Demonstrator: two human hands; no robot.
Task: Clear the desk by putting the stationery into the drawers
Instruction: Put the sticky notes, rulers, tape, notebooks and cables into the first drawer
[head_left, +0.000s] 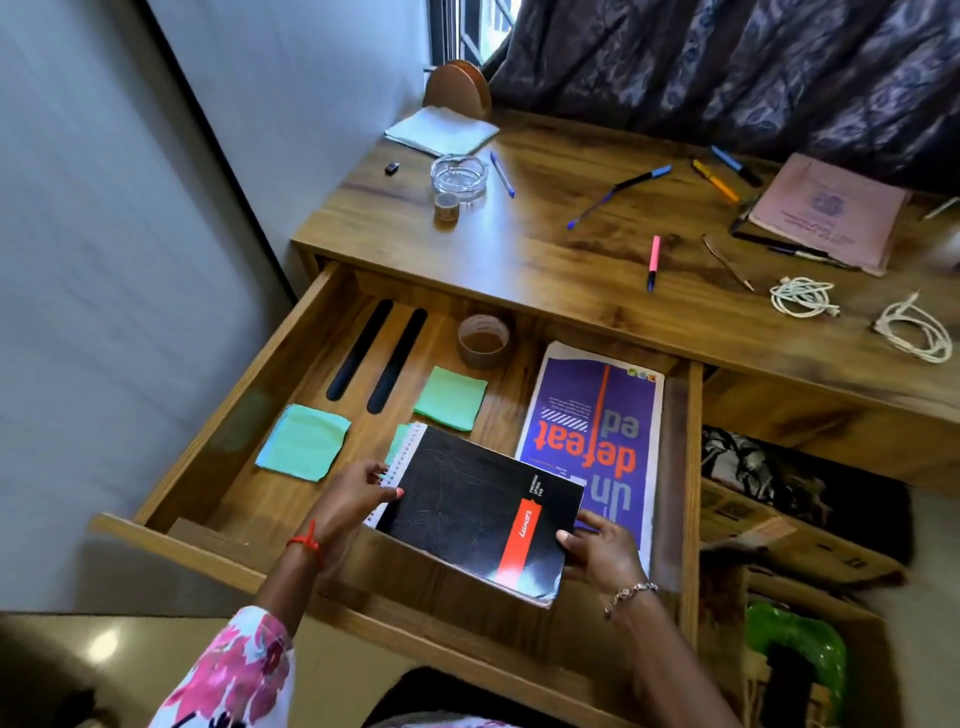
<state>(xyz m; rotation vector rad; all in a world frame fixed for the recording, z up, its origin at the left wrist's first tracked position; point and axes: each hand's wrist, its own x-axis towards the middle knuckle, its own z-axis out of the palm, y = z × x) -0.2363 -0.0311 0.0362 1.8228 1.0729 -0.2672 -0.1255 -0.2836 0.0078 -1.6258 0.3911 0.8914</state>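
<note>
Both hands pinch the notebook (475, 512) over the drawer (249, 415): left hand (358, 493) at the spiral edge, right hand (597, 553) opposite, long axis running diagonally between them.

- The green sticky pad (399, 441) at the centre of the drawer shows only a corner; the black spiral notebook (475, 512) covers the rest.
- The purple magazine (592, 436) has its lower left corner under that notebook, and its small print is too fine to read.
- The roll of tape (483, 340) sits partly in shadow below the desk top (545, 249).
- The pink booklet (826, 213) in the upper right hides most of the dark book beneath it; its stamp is blurred.
- A white object at the right edge of the frame is cut off.
- The small black item (391, 168) in the upper middle is too small to identify.
</note>
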